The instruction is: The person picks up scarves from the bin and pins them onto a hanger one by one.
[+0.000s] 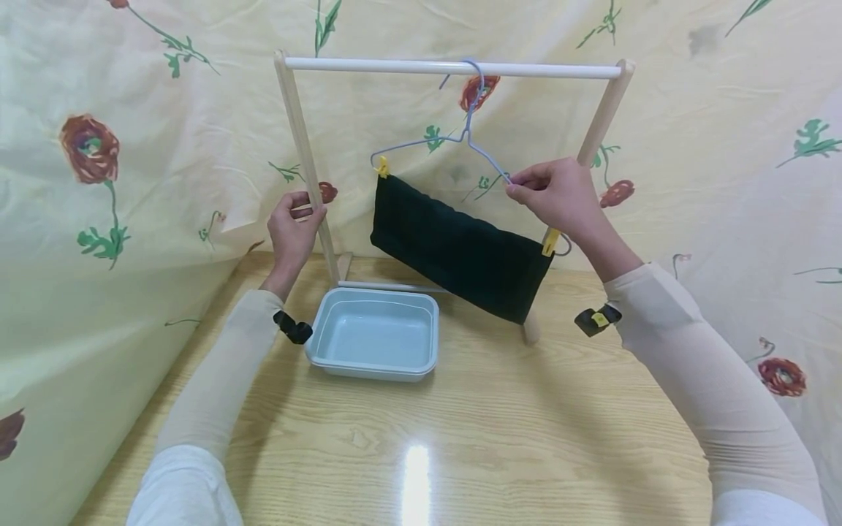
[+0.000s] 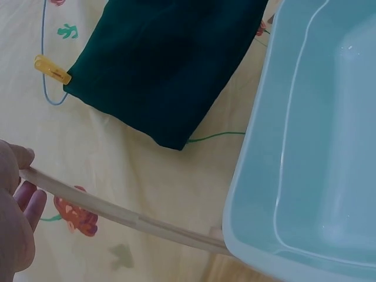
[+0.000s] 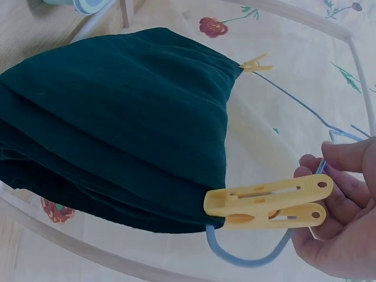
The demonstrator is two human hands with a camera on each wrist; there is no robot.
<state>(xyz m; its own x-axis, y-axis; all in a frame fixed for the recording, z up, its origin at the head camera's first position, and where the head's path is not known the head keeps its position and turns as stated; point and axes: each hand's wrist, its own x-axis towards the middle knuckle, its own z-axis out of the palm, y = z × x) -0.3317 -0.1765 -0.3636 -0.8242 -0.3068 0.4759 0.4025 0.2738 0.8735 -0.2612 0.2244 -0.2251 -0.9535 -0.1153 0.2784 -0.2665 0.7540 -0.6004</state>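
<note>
A blue wire hanger (image 1: 421, 142) hooks over the white top bar of a wooden rack and slopes down to the right. Folded dark green cloth (image 1: 460, 248) hangs from it, held at each end by a yellow clothespin (image 3: 267, 202). My right hand (image 1: 559, 196) pinches the hanger's right arm between thumb and fingers, just above the right clothespin in the right wrist view. At the left, my left hand (image 1: 296, 232) grips the rack's wooden left post (image 2: 135, 220), thumb on one side and fingers on the other.
Below the rack's left half, a light blue plastic basin (image 1: 373, 371) stands on the wooden table (image 1: 355, 438). The rack's white top bar (image 1: 368, 66) runs across between two wooden posts. Floral fabric (image 1: 164, 146) drapes behind and along the left side.
</note>
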